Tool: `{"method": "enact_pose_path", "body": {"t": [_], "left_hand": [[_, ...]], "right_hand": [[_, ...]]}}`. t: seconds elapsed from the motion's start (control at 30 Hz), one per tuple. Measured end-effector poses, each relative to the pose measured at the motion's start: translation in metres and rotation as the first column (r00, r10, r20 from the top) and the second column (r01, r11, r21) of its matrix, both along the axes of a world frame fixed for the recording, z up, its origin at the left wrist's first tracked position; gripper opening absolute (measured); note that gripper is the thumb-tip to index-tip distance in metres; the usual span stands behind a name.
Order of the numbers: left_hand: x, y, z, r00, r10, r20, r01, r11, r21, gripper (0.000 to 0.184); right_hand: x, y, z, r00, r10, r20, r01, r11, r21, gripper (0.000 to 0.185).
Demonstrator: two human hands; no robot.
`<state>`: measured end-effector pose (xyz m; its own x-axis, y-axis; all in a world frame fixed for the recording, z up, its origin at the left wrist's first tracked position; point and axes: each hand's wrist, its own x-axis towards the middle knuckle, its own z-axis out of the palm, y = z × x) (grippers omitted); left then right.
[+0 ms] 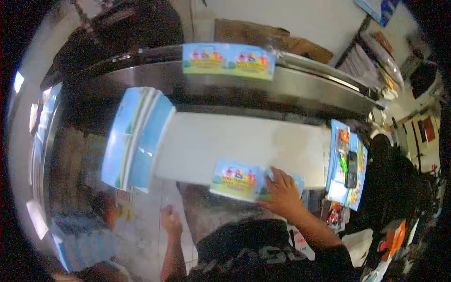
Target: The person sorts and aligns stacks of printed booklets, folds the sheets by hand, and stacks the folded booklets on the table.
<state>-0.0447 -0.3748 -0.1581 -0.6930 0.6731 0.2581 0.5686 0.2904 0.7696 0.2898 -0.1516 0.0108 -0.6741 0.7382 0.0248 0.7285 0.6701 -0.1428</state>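
A printed sheet (235, 181) with a colourful cartoon picture lies along the front edge of the white table (225, 141), its lower side reaching past the edge. My right hand (283, 193) is over the sheet's right part, fingers on top and thumb by the lower edge, gripping it. Something small and pale shows at its fingertips, too blurred to name. My left hand (172, 222) is low, in front of the table's left end and apart from the sheet. Its fingers are smeared, and nothing can be made out in them.
Thick blue printed stacks (136, 138) stand at the table's left end. Another printed sheet (229, 61) rests on the metal bar (319, 87) behind. At the right, printed sheets (338, 192) carry a black phone-like object (351, 170) and a green item (343, 162). More stacks (84, 242) sit lower left.
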Motion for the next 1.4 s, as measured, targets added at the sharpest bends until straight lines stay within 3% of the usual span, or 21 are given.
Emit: {"method": "enact_pose_path", "body": {"t": [0.07, 0.13, 0.27, 0.3, 0.4, 0.47, 0.5, 0.53, 0.6, 0.63, 0.67, 0.7, 0.73, 0.77, 0.9, 0.97, 1.07, 1.2, 1.27, 1.33, 1.4], "left_hand": [[0.029, 0.025, 0.030, 0.970, -0.209, -0.124, 0.211, 0.978, 0.005, 0.014], [0.039, 0.050, 0.067, 0.939, -0.322, -0.118, 0.325, 0.946, 0.003, 0.011], [0.035, 0.123, 0.109, 0.907, -0.312, -0.281, 0.385, 0.887, 0.257, 0.012], [0.028, 0.142, 0.112, 0.938, -0.277, -0.208, 0.316, 0.931, 0.185, 0.014], [0.020, 0.198, 0.133, 0.958, -0.287, -0.002, 0.274, 0.910, 0.310, 0.028], [0.009, 0.223, 0.105, 0.963, -0.267, -0.046, 0.269, 0.924, 0.270, 0.031], [0.003, 0.234, 0.097, 0.966, -0.244, -0.084, 0.257, 0.944, 0.209, 0.034], [0.002, 0.235, 0.097, 0.938, -0.240, -0.250, 0.270, 0.958, 0.092, 0.037], [0.005, 0.233, 0.104, 0.938, -0.262, -0.227, 0.287, 0.954, 0.084, 0.037], [0.006, 0.230, 0.109, 0.935, -0.292, -0.200, 0.307, 0.950, 0.051, 0.038], [0.009, 0.227, 0.117, 0.945, -0.283, -0.164, 0.297, 0.953, 0.065, 0.035], [0.008, 0.228, 0.118, 0.949, -0.270, -0.163, 0.284, 0.956, 0.073, 0.035], [0.008, 0.229, 0.118, 0.950, -0.271, -0.154, 0.285, 0.955, 0.076, 0.032], [0.009, 0.228, 0.117, 0.951, -0.275, -0.144, 0.288, 0.955, 0.073, 0.030], [0.008, 0.227, 0.114, 0.942, -0.250, -0.223, 0.268, 0.962, 0.053, 0.025], [0.009, 0.227, 0.118, 0.938, -0.286, -0.194, 0.306, 0.948, 0.084, 0.024], [0.010, 0.229, 0.119, 0.948, -0.263, -0.177, 0.283, 0.955, 0.095, 0.021], [0.008, 0.230, 0.112, 0.950, -0.272, -0.150, 0.291, 0.949, 0.121, 0.022], [0.011, 0.234, 0.108, 0.951, -0.282, -0.128, 0.298, 0.946, 0.126, 0.022], [0.010, 0.231, 0.112, 0.951, -0.284, -0.119, 0.299, 0.946, 0.128, 0.021], [0.014, 0.231, 0.113, 0.956, -0.268, -0.123, 0.283, 0.951, 0.125, 0.021]], "right_hand": [[0.000, -0.006, -0.005, 0.997, 0.048, -0.058, -0.054, 0.992, -0.111, 0.076], [-0.004, -0.004, -0.016, 0.991, 0.128, -0.042, -0.130, 0.990, -0.045, 0.073], [-0.007, -0.007, -0.022, 0.988, 0.155, 0.012, -0.156, 0.985, 0.072, 0.070], [-0.007, -0.005, -0.020, 0.987, 0.160, 0.010, -0.160, 0.985, 0.067, 0.070], [-0.006, 0.013, -0.003, 0.981, 0.184, -0.064, -0.186, 0.982, -0.019, 0.057], [-0.002, 0.044, 0.015, 0.975, 0.187, -0.117, -0.218, 0.890, -0.399, 0.044], [-0.003, 0.062, 0.034, 0.972, 0.205, -0.111, -0.232, 0.901, -0.367, 0.043], [0.003, 0.085, 0.061, 0.960, 0.275, 0.044, -0.253, 0.927, -0.277, 0.041], [0.032, 0.146, 0.097, 0.957, 0.281, 0.075, -0.277, 0.959, -0.056, 0.036], [0.041, 0.166, 0.131, 0.998, 0.005, 0.060, -0.012, 0.995, 0.103, 0.035], [0.051, 0.186, 0.164, 0.963, -0.271, -0.004, 0.266, 0.941, 0.208, 0.033], [0.073, 0.231, 0.182, 0.890, -0.428, -0.160, 0.456, 0.855, 0.248, 0.035], [0.067, 0.241, 0.198, 0.897, -0.265, -0.355, 0.426, 0.735, 0.527, 0.037], [0.063, 0.249, 0.208, 0.877, -0.043, -0.478, 0.427, 0.525, 0.736, 0.040], [0.089, 0.334, 0.125, 0.954, 0.040, -0.298, 0.232, 0.532, 0.814, 0.052], [0.100, 0.335, 0.059, 0.958, -0.111, -0.264, 0.261, 0.720, 0.643, 0.056], [0.106, 0.309, 0.017, 0.979, -0.167, -0.119, 0.205, 0.819, 0.536, 0.045], [0.079, 0.274, -0.010, 0.958, -0.200, -0.203, 0.267, 0.881, 0.390, 0.035], [0.051, 0.251, -0.013, 0.946, -0.257, -0.198, 0.279, 0.956, 0.090, 0.026], [0.017, 0.223, -0.002, 0.956, -0.214, -0.201, 0.207, 0.977, -0.057, 0.028], [0.011, 0.226, -0.048, 0.973, -0.195, -0.126, 0.217, 0.958, 0.189, 0.038]]}}
